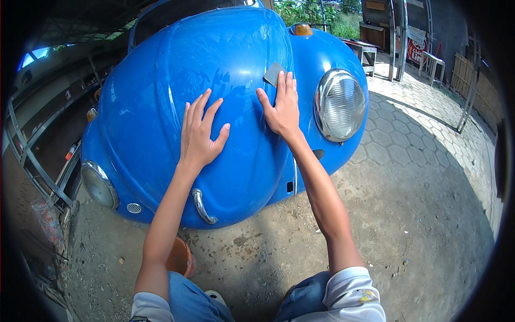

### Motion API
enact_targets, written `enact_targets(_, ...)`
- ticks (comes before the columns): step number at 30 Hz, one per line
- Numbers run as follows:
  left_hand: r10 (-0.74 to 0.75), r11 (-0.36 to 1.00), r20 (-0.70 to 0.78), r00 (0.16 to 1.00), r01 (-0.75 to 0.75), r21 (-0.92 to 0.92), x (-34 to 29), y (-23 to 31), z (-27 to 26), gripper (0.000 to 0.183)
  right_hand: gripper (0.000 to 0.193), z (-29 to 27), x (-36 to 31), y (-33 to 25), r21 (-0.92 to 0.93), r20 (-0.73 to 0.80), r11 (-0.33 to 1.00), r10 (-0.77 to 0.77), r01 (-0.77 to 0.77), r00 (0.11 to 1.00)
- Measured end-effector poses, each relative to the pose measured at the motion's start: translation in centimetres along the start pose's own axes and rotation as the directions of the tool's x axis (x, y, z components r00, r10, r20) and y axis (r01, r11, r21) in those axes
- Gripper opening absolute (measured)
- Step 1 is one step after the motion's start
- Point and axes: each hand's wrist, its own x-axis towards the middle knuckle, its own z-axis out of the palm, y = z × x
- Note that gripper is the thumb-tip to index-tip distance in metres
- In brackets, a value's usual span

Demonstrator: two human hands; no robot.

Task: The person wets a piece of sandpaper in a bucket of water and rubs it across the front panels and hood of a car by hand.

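The rounded blue hood [236, 145] of a car fills the middle of the view, streaked with wet-looking smears. My left hand [201, 129] rests on or just over its middle, fingers spread and holding nothing. To the right, my right hand [282, 104] lies flat near the hood's right edge, its straight fingers pressing a small grey piece of sandpaper [273, 74] against the paint. Part of that sheet is hidden under the fingertips. A curved chrome handle [203, 206] sits low on the hood, below my left hand.
Round headlights flank the hood, one on the right [340, 105] and one at lower left [99, 185]. An orange bucket [181, 257] stands on the floor beside my left forearm. Metal shelving [32, 142] lines the left side; benches [432, 65] stand on hexagonal paving at far right.
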Motion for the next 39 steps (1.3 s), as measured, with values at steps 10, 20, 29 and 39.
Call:
enact_targets(10,-0.115,0.988,-0.121,0.986,0.126,0.088,1.0,-1.9,0.1,0.054,0.107,0.0,5.2,-2.9,-0.110,0.017,0.991,0.079,-0.077,0.997)
enact_targets(20,-0.180,0.961,-0.129,0.975,0.202,0.191,-0.6,-5.1,-1.1,0.046,0.108,-0.6,4.3,-0.7,-0.118,0.016,0.992,0.036,-0.034,0.999)
enact_targets(29,-0.254,0.954,-0.172,0.952,0.276,0.114,-1.3,-7.5,-2.4,0.054,0.124,2.0,-5.1,-6.8,-0.324,0.199,0.921,-0.157,0.216,0.967)
enact_targets(39,-0.264,0.957,-0.143,0.954,0.277,0.083,-1.5,-8.3,-2.9,0.054,0.105,2.8,0.8,-6.2,-0.254,0.166,0.929,-0.232,0.269,0.959)
